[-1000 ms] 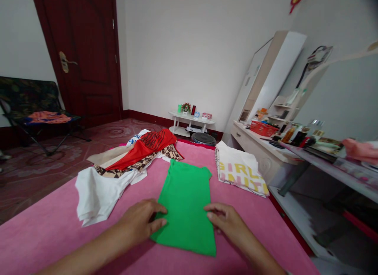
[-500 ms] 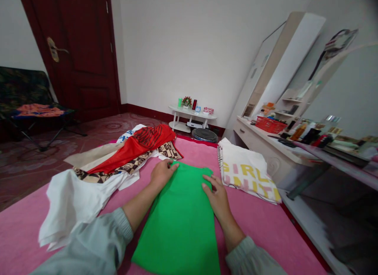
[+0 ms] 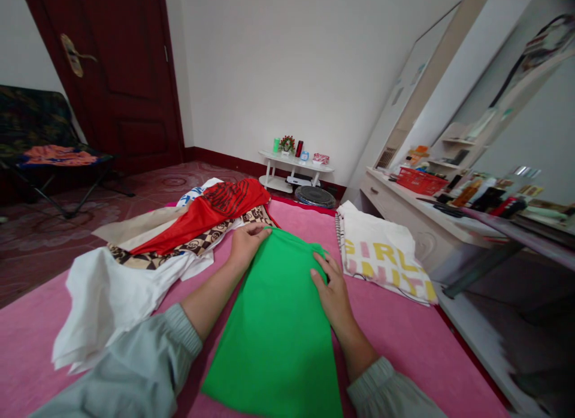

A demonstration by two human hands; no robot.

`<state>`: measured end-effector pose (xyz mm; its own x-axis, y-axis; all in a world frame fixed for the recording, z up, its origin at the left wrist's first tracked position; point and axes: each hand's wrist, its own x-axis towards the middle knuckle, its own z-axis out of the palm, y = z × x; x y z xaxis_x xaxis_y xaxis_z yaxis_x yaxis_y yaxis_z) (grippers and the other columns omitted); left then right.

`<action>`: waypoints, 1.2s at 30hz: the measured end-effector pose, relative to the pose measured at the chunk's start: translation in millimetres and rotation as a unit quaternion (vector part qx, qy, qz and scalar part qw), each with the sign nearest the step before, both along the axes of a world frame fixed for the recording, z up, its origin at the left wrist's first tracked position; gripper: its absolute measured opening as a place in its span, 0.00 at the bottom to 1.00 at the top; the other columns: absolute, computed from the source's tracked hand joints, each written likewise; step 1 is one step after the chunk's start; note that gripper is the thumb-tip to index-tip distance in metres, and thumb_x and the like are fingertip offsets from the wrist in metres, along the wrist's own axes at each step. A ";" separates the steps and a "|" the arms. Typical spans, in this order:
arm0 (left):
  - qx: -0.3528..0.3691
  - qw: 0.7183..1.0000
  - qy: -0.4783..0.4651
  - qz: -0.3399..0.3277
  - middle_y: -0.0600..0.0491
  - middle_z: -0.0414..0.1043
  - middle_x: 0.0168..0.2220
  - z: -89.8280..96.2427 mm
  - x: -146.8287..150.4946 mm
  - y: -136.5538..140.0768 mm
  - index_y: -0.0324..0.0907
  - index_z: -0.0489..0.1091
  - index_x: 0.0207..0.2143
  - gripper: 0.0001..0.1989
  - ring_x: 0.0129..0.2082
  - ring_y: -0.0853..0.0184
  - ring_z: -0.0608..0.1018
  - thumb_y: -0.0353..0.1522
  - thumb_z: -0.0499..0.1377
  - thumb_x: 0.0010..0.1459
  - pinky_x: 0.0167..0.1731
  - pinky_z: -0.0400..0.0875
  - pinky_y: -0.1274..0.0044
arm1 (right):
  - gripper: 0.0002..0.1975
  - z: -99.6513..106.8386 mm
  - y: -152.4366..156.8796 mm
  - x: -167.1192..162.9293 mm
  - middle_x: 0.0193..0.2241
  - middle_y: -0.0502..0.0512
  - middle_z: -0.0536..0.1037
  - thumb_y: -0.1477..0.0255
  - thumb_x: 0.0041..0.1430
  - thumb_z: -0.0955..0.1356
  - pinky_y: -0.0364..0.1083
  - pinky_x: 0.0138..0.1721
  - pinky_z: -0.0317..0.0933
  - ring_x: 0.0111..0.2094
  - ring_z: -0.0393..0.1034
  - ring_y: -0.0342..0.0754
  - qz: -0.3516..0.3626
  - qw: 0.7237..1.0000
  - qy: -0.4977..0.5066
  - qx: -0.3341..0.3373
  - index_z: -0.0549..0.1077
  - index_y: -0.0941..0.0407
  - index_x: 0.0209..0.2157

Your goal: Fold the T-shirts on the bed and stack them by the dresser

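A folded green garment (image 3: pixel 278 322) lies lengthwise in front of me on the pink bed cover (image 3: pixel 386 346). At its far left corner, my left hand (image 3: pixel 247 244) pinches the cloth between thumb and fingers. My right hand (image 3: pixel 331 286) rests on the far right edge, its thumb and fingers apart and touching the fabric. The cloth is a little bunched at that far right corner. Which kind of garment the green one is, I cannot tell.
On the left lies a pile with a red garment (image 3: pixel 211 211), a brown patterned cloth (image 3: pixel 197 244) and a white garment (image 3: pixel 108 298). A folded white shirt with lettering (image 3: pixel 381 244) lies right. Beyond stand a dressing table (image 3: pixel 395 202), a low white stand (image 3: pixel 296 160) and a folding chair (image 3: pixel 54 154).
The far end of the green garment has shifted slightly away from me with both hands. My right hand sits slightly further over the right edge. The camera view has shifted a little.
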<state>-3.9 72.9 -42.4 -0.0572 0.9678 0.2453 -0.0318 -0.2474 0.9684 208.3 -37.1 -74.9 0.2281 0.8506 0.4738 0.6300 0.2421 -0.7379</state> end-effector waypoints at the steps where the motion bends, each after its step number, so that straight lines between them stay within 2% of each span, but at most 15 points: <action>1: -0.019 0.999 -0.038 -0.011 0.53 0.75 0.26 1.5 0.7 0.3 0.39 0.77 0.33 0.18 0.24 0.69 0.70 0.41 0.67 0.40 0.25 0.61 0.79 | 0.23 -0.2 0.0 -0.2 0.57 0.61 0.66 0.62 0.57 0.64 0.59 0.60 0.48 0.60 0.56 0.55 -0.002 1.000 0.001 -0.001 0.71 0.54 0.53; 5: -0.060 0.991 -0.111 -0.037 0.54 0.74 0.26 1.3 2.6 1.8 0.38 0.75 0.37 0.24 0.22 0.72 0.70 0.41 0.69 0.36 0.24 0.61 0.80 | 0.24 3.7 -1.2 -2.3 0.57 0.61 0.67 0.61 0.55 0.66 0.58 0.61 0.48 0.60 0.55 0.55 0.006 1.000 0.021 -0.004 0.72 0.55 0.52; 8: -0.072 0.983 -0.154 -0.064 0.54 0.74 0.27 -0.2 3.1 0.7 0.38 0.72 0.43 0.31 0.23 0.72 0.72 0.39 0.70 0.34 0.25 0.63 0.80 | 0.24 12.4 -1.5 -4.3 0.56 0.60 0.68 0.61 0.54 0.67 0.56 0.60 0.49 0.59 0.58 0.55 0.030 0.996 0.079 0.001 0.72 0.55 0.51; 13: -0.068 0.974 -0.174 -0.125 0.54 0.74 0.30 -0.6 4.0 -1.8 0.39 0.70 0.46 0.33 0.24 0.72 0.73 0.33 0.69 0.33 0.26 0.65 0.79 | 0.27 19.9 7.3 -1.8 0.47 0.60 0.76 0.61 0.53 0.67 0.53 0.48 0.64 0.46 0.71 0.54 0.050 0.974 0.222 -0.001 0.68 0.56 0.54; 15: -0.059 0.979 -0.161 -0.112 0.55 0.74 0.30 -2.6 3.8 -0.6 0.38 0.71 0.45 0.30 0.24 0.72 0.73 0.32 0.68 0.34 0.27 0.65 0.80 | 0.27 16.5 13.4 2.4 0.45 0.61 0.77 0.63 0.51 0.67 0.52 0.44 0.66 0.42 0.73 0.53 0.035 0.971 0.235 0.001 0.69 0.58 0.53; 17: -0.041 0.987 -0.140 -0.072 0.54 0.74 0.32 -5.9 3.3 1.4 0.38 0.71 0.43 0.28 0.26 0.72 0.73 0.31 0.68 0.34 0.28 0.66 0.80 | 0.25 11.5 18.5 7.1 0.44 0.61 0.77 0.65 0.51 0.67 0.51 0.42 0.66 0.41 0.73 0.53 0.016 0.973 0.229 -0.002 0.71 0.59 0.50; 21: -0.009 0.997 -0.069 -0.011 0.51 0.74 0.37 -12.0 4.1 3.7 0.37 0.72 0.40 0.25 0.30 0.70 0.74 0.31 0.67 0.35 0.32 0.68 0.78 | 0.22 9.2 20.2 9.3 0.44 0.61 0.76 0.67 0.52 0.65 0.52 0.44 0.66 0.42 0.71 0.53 -0.029 0.988 0.151 0.002 0.72 0.59 0.49; 24: -0.007 0.999 -0.050 -0.010 0.50 0.74 0.35 -13.4 6.7 3.5 0.37 0.72 0.39 0.22 0.31 0.69 0.74 0.29 0.66 0.37 0.34 0.70 0.76 | 0.20 18.8 13.4 0.0 0.45 0.61 0.74 0.70 0.52 0.64 0.54 0.50 0.62 0.47 0.67 0.54 -0.049 0.997 0.023 0.060 0.73 0.58 0.47; 27: 0.004 0.999 -0.053 -0.010 0.50 0.74 0.36 -13.9 8.2 3.7 0.38 0.72 0.40 0.21 0.33 0.68 0.75 0.28 0.64 0.39 0.37 0.70 0.75 | 0.15 27.3 4.7 -14.3 0.44 0.58 0.74 0.72 0.57 0.62 0.52 0.51 0.61 0.48 0.67 0.51 0.002 0.995 -0.051 0.084 0.74 0.55 0.45; 30: 0.036 0.999 -0.031 -0.011 0.50 0.74 0.37 -14.4 6.4 3.4 0.38 0.71 0.42 0.20 0.35 0.68 0.75 0.25 0.61 0.43 0.39 0.71 0.75 | 0.15 23.9 1.2 -23.2 0.44 0.58 0.76 0.72 0.59 0.61 0.52 0.52 0.61 0.47 0.68 0.52 0.062 0.991 -0.116 0.035 0.75 0.54 0.45; 33: 0.101 0.992 0.068 0.017 0.49 0.72 0.40 -10.0 3.6 -2.1 0.39 0.71 0.43 0.19 0.36 0.66 0.75 0.22 0.57 0.45 0.39 0.71 0.73 | 0.21 13.0 3.1 -23.3 0.54 0.63 0.69 0.69 0.59 0.63 0.58 0.58 0.54 0.56 0.61 0.58 0.024 0.984 -0.179 0.000 0.70 0.58 0.53; 36: 0.217 0.954 0.207 0.032 0.48 0.70 0.45 0.5 5.3 -15.8 0.42 0.73 0.42 0.17 0.46 0.62 0.73 0.23 0.55 0.50 0.48 0.67 0.70 | 0.26 5.8 5.2 -21.0 0.62 0.63 0.59 0.65 0.60 0.63 0.61 0.62 0.44 0.64 0.48 0.59 0.006 0.977 -0.213 -0.007 0.64 0.58 0.59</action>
